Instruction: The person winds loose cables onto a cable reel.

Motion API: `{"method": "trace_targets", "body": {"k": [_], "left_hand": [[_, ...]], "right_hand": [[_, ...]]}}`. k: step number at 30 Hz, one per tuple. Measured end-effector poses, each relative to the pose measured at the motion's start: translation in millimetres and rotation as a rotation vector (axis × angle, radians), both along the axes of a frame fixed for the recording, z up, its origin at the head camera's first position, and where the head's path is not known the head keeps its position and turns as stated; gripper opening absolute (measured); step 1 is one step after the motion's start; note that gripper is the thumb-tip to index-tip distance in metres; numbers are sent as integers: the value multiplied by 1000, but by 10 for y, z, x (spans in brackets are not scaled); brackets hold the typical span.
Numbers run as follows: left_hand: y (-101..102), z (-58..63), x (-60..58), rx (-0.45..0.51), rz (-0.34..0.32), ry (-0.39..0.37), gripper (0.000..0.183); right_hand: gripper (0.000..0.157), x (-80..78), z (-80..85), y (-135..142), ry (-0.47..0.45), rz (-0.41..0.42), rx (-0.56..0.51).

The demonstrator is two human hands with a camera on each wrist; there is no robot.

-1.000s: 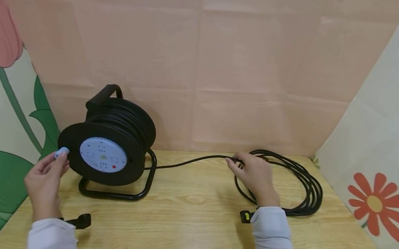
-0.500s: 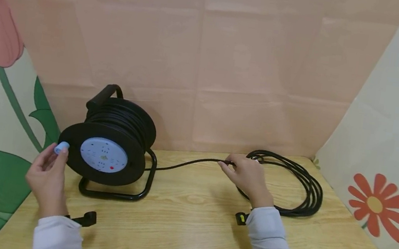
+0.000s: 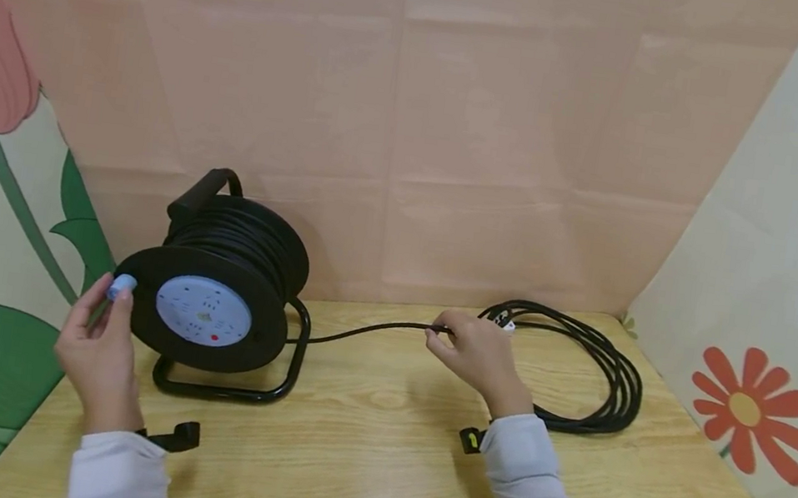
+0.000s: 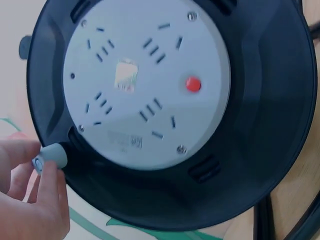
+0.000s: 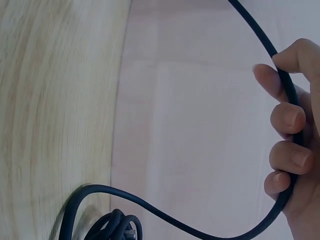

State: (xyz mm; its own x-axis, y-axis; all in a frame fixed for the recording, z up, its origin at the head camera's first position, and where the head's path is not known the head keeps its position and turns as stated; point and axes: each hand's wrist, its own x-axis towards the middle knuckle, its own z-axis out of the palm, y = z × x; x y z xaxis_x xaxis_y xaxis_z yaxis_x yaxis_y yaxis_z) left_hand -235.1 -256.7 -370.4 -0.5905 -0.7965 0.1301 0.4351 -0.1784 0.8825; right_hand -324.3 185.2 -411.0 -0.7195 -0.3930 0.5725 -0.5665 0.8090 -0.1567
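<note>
A black cable reel (image 3: 247,254) stands on its tube frame at the left of the table, cable wound round its drum. Its front disc carries a pale socket panel (image 4: 145,95) with a red button (image 4: 193,84). At the disc's left edge, my left hand (image 3: 99,357) pinches the small light-blue crank knob (image 4: 52,156) between thumb and fingers. My right hand (image 3: 479,356) grips the black cable (image 5: 287,85), fingers curled round it. From there the cable runs left to the reel and back to a loose coil (image 3: 612,378) on the right.
A white-and-black plug end (image 3: 503,322) lies by the coil, partly hidden by the right hand. The wooden table (image 3: 358,445) meets a pink backdrop (image 3: 476,124) behind and printed side panels with flowers. Black wrist mounts sit on both wrists.
My right hand has slid left with the cable, uncovering the plug end. My left hand and the knob have risen slightly along the disc's edge as the reel turns a little.
</note>
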Motion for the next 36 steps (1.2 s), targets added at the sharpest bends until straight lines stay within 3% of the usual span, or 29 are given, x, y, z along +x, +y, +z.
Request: {"method": "trace_targets", "body": {"k": [10,17,22,26,32,36], "left_hand": [[166,11,-49,-42,45,76,32],[241,19,-76,-209,115,85,30],[307,83,-36,-370,106,36,32],[360,106,-24,-485,115,36,30],[469,116,-30,-553,153,59,28],[597,202,43,-577,157,92,27]], "right_hand": [[13,25,-45,-111,46,58,36],[17,51,-51,-254,92,56,82],[19,57,-79,-318,96,36,100],[16,65,-80,-389,107,78,123],[13,104,-101,-509,116,133,131],[11,110,-130,-556,125,143,139]]}}
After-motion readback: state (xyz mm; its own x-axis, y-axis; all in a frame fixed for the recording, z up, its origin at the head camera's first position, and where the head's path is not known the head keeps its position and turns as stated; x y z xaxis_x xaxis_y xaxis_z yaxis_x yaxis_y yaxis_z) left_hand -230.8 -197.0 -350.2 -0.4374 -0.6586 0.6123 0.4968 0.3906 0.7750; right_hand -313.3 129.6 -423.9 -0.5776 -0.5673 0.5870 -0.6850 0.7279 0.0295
